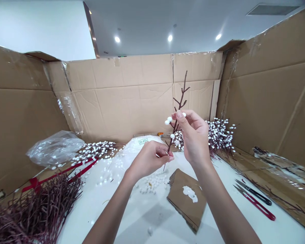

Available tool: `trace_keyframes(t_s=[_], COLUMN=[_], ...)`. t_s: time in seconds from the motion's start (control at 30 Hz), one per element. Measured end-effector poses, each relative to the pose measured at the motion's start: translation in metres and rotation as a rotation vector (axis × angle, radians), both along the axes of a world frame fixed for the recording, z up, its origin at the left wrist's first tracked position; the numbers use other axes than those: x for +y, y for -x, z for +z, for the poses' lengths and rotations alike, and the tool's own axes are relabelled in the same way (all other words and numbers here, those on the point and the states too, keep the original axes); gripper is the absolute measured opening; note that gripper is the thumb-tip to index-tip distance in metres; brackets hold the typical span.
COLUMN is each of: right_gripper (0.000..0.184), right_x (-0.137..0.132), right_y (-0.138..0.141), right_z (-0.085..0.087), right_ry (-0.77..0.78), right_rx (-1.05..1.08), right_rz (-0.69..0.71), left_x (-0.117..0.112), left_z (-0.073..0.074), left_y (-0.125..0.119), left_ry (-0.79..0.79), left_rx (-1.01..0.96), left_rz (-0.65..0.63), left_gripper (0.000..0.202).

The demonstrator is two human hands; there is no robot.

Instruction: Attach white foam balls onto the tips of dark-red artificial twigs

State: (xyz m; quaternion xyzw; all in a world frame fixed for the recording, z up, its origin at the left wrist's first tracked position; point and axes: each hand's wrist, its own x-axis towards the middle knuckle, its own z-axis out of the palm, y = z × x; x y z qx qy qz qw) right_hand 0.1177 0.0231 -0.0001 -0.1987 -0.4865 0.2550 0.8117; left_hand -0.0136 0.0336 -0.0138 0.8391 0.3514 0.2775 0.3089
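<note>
My left hand is closed in a pinch on the lower stem of a thin dark-red twig that stands upright over the table. Several white foam balls sit on its lower side shoots; its upper shoots are bare. My right hand is raised beside the twig, thumb and fingertips pinching a white foam ball against a side shoot. Below my hands lies a small heap of loose white balls. A piece of cardboard with a white glue blob lies just right of the heap.
Bare red twigs are piled at the front left. Finished balled twigs lie at back left and back right. A clear plastic bag sits left. Red and black snips lie right. Cardboard walls surround the white table.
</note>
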Motion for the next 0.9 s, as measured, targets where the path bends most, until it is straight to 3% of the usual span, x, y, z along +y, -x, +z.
trace_keyframes(t_s=[0.5, 0.63, 0.73, 0.9], right_gripper=[0.012, 0.010, 0.012, 0.006], right_x=[-0.004, -0.005, -0.006, -0.013], right_y=[-0.001, -0.006, -0.008, -0.005], right_z=[0.001, 0.000, 0.000, 0.005], right_ry=[-0.002, -0.021, -0.013, -0.025], right_rx=[0.066, -0.022, -0.094, -0.129], right_rz=[0.110, 0.053, 0.011, 0.071], left_x=[0.002, -0.001, -0.007, -0.011], left_z=[-0.006, -0.006, -0.007, -0.026], left_y=[-0.005, -0.002, 0.012, 0.061], left_ry=[-0.040, -0.032, 0.040, 0.092], left_rx=[0.039, 0.015, -0.005, 0.024], left_rz=[-0.037, -0.134, -0.158, 0.059], left_gripper=[0.018, 0.016, 0.016, 0.026])
